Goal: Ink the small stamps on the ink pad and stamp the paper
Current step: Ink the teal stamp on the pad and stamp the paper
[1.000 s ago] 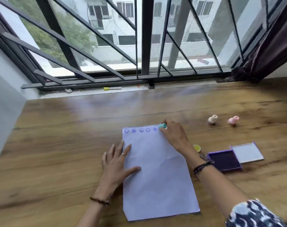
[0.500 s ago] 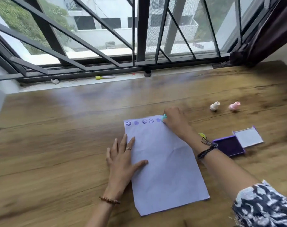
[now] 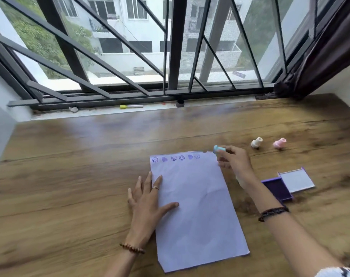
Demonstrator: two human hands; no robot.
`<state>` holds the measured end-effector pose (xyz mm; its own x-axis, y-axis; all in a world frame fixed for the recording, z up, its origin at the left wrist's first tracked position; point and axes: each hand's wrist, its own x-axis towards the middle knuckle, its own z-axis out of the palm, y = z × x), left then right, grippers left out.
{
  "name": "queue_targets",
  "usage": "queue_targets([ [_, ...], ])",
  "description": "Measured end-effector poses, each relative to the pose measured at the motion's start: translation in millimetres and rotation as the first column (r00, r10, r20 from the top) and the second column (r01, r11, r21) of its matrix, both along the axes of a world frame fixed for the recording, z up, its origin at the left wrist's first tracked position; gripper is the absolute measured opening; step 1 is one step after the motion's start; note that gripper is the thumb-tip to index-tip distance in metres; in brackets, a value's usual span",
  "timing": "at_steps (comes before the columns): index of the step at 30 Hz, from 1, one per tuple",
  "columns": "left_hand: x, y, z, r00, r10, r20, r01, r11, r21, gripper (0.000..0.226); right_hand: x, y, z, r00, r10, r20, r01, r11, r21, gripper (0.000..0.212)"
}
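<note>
While six purple prints line the top edge of the paper (image 3: pixel 198 206), most of the sheet is blank; right hand (image 3: pixel 233 159) pinches the blue stamp (image 3: pixel 218 149) just off its top-right corner; left hand (image 3: pixel 148 202) lies flat, empty, on its left edge; ink pad (image 3: pixel 278 189) sits open nr desk's right edge; cream stamp (image 3: pixel 256 142) & pink stamp (image 3: pixel 279 143) lie beyond.

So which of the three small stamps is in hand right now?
The blue stamp, pinched in the right hand; the cream stamp and pink stamp stand untouched on the table.

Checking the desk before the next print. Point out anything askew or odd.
The cream stamp and pink stamp lie tipped on the table. The paper sits slightly skewed. No spills.
</note>
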<state>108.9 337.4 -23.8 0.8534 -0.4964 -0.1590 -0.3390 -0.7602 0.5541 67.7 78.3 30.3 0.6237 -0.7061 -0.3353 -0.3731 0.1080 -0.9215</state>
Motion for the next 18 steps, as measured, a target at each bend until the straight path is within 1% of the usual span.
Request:
queue_targets([
  [1, -1.0, -5.1, 2.1, 1.000, -0.003, 0.023, 0.003, 1.000, -0.003, 0.089, -10.8, -4.3, 1.7, 0.999, -0.027, 0.022, 0.026, 0.998, 0.064, 0.018],
  [3, -4.1, -21.7, 7.5, 0.995, -0.041, 0.092, 0.043, 0.999, -0.014, 0.085, -32.9, -12.1, 6.6, 0.998, -0.046, 0.031, 0.042, 0.991, 0.124, 0.012],
  [5, -8.7, -46.7, 12.9, 0.980, -0.102, 0.172, 0.104, 0.995, -0.002, 0.078, -54.6, -19.8, 9.1, 0.999, -0.048, 0.021, 0.045, 0.990, 0.133, 0.005],
  [8, -20.6, -92.4, 18.2, 0.941, -0.221, 0.258, 0.231, 0.973, -0.011, 0.064, -84.7, -30.9, 10.4, 0.998, -0.058, 0.004, 0.057, 0.991, 0.124, 0.006],
  [11, -33.4, -137.1, 21.2, 0.900, -0.336, 0.277, 0.364, 0.930, -0.054, 0.049, -109.2, -42.8, 10.7, 0.995, -0.093, -0.020, 0.095, 0.986, 0.140, 0.005],
  [13, -41.1, -162.3, 23.5, 0.884, -0.389, 0.259, 0.419, 0.905, -0.068, 0.042, -122.3, -49.2, 10.2, 0.996, -0.090, -0.027, 0.094, 0.983, 0.161, 0.005],
  [16, -49.6, -188.0, 23.3, 0.863, -0.435, 0.255, 0.454, 0.891, -0.016, 0.037, -135.0, -56.8, 9.4, 0.997, -0.067, -0.023, 0.070, 0.984, 0.166, 0.006],
  [18, -51.4, -195.7, 20.1, 0.865, -0.412, 0.286, 0.429, 0.903, 0.004, 0.028, -139.5, -61.1, 7.3, 0.999, -0.048, -0.014, 0.050, 0.987, 0.154, 0.008],
])
